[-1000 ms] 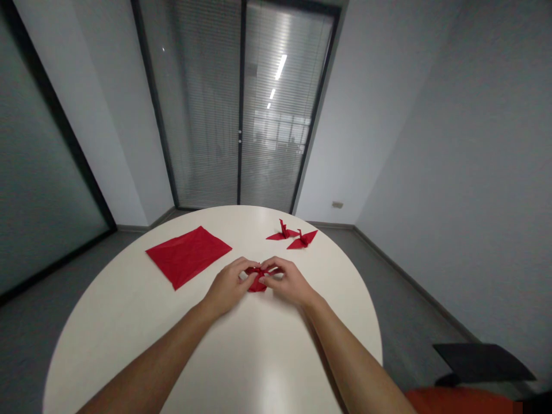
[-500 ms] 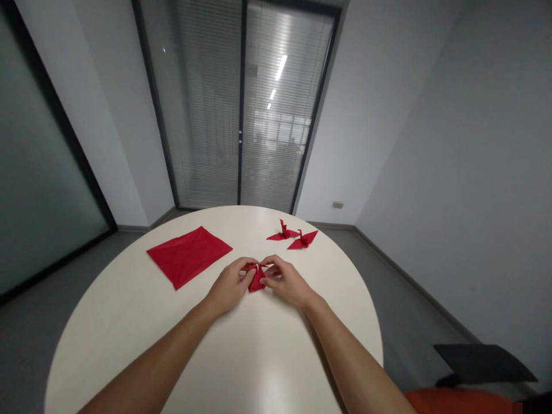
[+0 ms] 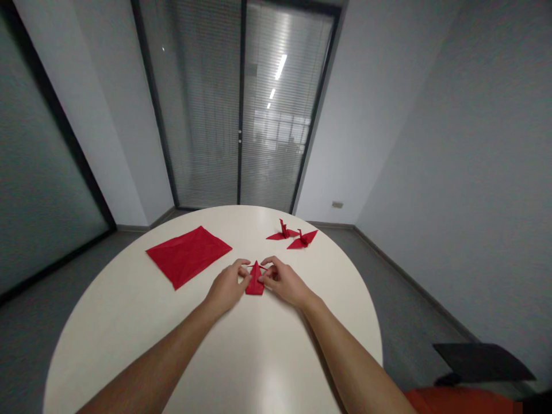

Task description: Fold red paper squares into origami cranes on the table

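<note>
A small, partly folded red paper piece [image 3: 255, 282] lies on the round white table [image 3: 215, 356], a narrow point aimed away from me. My left hand [image 3: 227, 285] pinches its left side with curled fingers. My right hand [image 3: 282, 282] pinches its right side the same way. Both hands rest on the tabletop with the paper between them.
A flat stack of red paper sheets [image 3: 188, 255] lies to the left on the table. Two finished red paper cranes [image 3: 283, 232] [image 3: 303, 239] stand at the far right. A dark chair part [image 3: 483, 362] shows at the lower right, beyond the table edge.
The red piece has been pressed flatter and now stands as a narrow pointed shape. Both hands have shifted slightly toward me and down onto the table.
</note>
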{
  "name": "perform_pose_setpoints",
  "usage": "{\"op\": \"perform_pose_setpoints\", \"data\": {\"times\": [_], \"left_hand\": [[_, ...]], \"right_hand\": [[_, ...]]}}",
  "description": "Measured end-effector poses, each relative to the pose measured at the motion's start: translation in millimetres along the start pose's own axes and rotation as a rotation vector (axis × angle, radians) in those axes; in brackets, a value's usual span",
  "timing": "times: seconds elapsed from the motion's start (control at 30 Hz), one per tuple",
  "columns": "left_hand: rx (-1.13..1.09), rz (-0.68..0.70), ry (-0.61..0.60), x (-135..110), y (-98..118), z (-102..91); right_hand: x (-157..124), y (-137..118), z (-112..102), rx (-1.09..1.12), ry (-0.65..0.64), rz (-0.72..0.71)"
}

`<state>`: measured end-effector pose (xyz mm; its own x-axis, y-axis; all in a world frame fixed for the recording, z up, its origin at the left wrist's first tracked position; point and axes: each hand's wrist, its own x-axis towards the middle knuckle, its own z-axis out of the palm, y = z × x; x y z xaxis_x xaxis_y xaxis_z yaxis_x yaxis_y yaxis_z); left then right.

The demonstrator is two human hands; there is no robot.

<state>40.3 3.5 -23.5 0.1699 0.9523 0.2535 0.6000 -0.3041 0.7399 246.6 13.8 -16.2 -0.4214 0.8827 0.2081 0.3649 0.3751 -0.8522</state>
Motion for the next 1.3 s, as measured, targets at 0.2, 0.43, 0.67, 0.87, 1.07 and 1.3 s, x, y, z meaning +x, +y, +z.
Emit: {"op": "perform_pose_setpoints", "data": {"times": [0.2, 0.43, 0.67, 0.87, 1.07, 1.3], "left_hand": [[0.115, 0.011, -0.015, -0.1, -2.5, 1.9], [0.022, 0.001, -0.034, 0.1, 0.8, -0.9], [-0.144, 0.149, -0.219, -1.4, 5.2, -16.8], [-0.059, 0.188, -0.272, -3.4, 8.4, -20.9], [0.077, 0.231, -0.325, -4.3, 8.2, -22.0], [0.133, 0.347, -0.4, -4.5, 3.3, -31.1]], "right_hand": [[-0.4, 1.4, -0.2, -0.013, -0.01, 0.077], [-0.7, 2.7, 0.4, 0.006, -0.021, 0.107], [-0.4, -0.6, -1.2, -0.018, -0.066, 0.052], [-1.7, -7.3, -2.4, -0.106, -0.089, -0.016], [-2.2, -4.1, -5.2, -0.097, -0.19, -0.093], [-1.3, -4.8, -10.7, -0.227, -0.245, -0.195]]}}
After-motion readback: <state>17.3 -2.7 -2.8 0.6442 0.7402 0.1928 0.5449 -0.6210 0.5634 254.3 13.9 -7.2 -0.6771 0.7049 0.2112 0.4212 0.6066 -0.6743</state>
